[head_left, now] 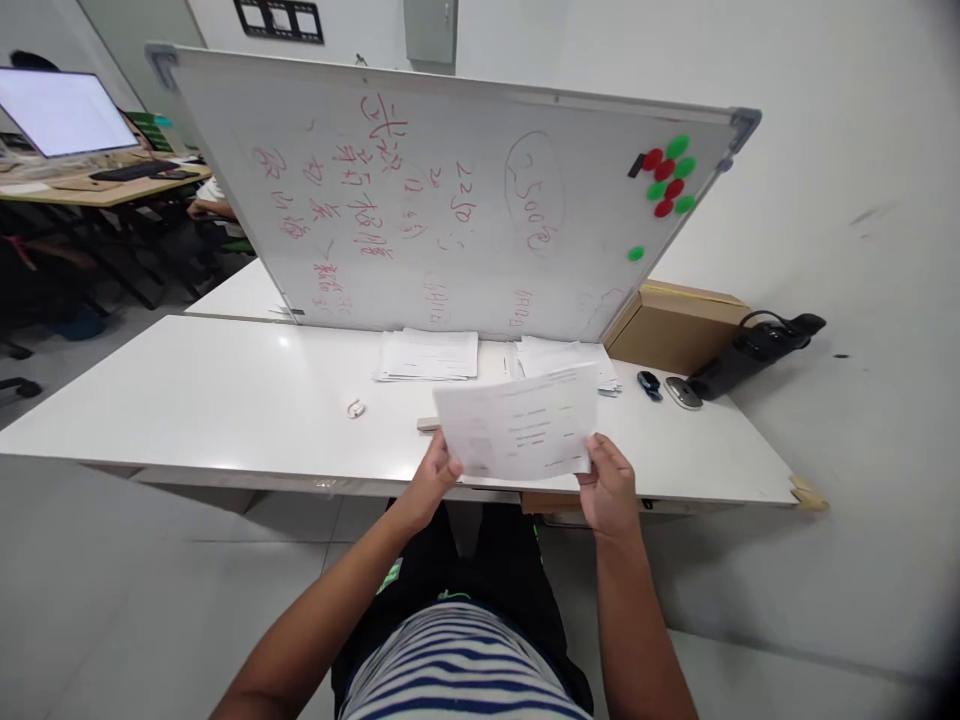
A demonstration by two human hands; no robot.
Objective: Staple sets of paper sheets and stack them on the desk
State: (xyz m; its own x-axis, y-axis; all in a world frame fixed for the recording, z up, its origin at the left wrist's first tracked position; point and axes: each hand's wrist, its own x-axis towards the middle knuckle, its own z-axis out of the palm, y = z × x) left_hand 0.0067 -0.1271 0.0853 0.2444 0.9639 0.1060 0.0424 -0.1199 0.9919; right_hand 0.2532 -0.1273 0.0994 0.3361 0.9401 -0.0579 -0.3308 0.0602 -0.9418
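A printed sheet of paper (517,425) is held up over the front edge of the white table (247,400). My left hand (433,477) pinches its lower left corner, thumb on the near side. At the lower right corner, my right hand (607,484) grips the paper between thumb and fingers. Whether it is one sheet or more I cannot tell. Behind it lie a left stack of papers (431,354) and a looser right stack of papers (559,353). A small light-coloured block (427,425) shows partly beside the sheet's left edge.
A whiteboard (450,200) with red writing and round magnets stands along the table's back. To the right are a cardboard box (675,325), a black bottle (754,352), a round silver object (684,393) and a small dark object (649,385). A coiled white cable (355,408) lies left.
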